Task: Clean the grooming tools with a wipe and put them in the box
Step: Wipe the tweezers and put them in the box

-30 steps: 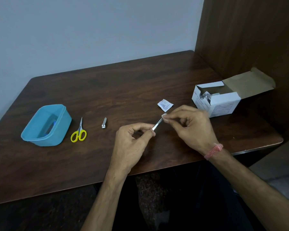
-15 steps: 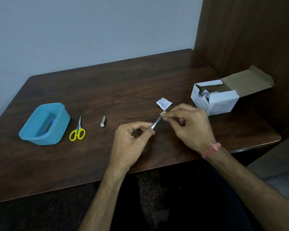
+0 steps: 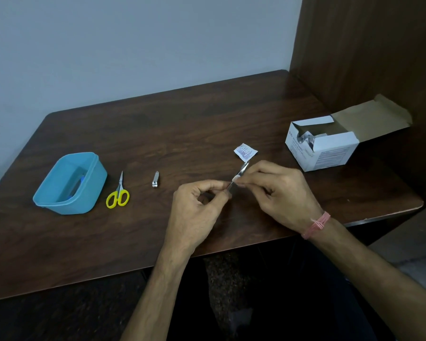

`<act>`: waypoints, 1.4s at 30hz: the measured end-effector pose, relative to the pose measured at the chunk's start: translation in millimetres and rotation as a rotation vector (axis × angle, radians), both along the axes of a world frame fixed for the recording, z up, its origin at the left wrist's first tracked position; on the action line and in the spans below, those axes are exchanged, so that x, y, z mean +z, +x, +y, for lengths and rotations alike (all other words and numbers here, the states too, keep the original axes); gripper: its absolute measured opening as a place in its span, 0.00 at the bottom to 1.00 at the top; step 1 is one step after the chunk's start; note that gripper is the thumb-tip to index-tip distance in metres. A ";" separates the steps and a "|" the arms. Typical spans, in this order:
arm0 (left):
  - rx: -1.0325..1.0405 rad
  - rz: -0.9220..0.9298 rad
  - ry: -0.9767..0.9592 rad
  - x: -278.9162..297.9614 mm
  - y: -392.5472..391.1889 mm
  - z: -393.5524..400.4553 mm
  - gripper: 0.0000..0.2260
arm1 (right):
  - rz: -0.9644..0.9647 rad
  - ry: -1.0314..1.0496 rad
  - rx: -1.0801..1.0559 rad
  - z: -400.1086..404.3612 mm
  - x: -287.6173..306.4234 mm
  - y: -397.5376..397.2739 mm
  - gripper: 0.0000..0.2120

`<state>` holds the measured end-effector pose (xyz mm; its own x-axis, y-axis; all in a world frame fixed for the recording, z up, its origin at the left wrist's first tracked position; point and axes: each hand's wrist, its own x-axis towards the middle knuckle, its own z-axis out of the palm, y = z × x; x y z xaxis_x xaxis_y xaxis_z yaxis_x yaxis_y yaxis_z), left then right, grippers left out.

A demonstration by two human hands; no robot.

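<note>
Slim metal tool [image 3: 240, 174] held above the table [image 3: 182, 124] near its front edge, angled up and away. Left hand [image 3: 194, 212] pinches its near end between curled fingers; right hand [image 3: 278, 193] pinches a small white wipe [image 3: 236, 177] round the shaft. Torn sachet [image 3: 245, 151] lies just beyond the tip. Judgement: wiping under way on this tool. Nail clipper [image 3: 155, 179] and yellow scissors [image 3: 118, 193] lie on the table, apart from the blue box [image 3: 69, 184], evidently not yet boxed. Something blue sits inside the box, unclear what. Open carton of wipes [image 3: 330, 146] at right.
</note>
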<state>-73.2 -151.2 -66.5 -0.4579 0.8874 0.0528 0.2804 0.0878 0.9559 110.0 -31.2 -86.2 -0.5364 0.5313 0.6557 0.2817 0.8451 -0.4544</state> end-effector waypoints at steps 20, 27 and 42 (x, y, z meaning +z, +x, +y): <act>0.017 0.000 0.021 -1.2 2.1 0.7 0.08 | 0.040 -0.077 0.018 0.0 2.8 -3.6 0.07; 0.030 -0.003 -0.009 2.7 5.4 -1.3 0.06 | -0.027 -0.113 0.000 2.8 5.4 -3.1 0.06; 0.014 0.048 -0.061 7.3 7.4 -1.4 0.07 | 0.152 -0.468 0.005 -7.9 11.3 -25.7 0.07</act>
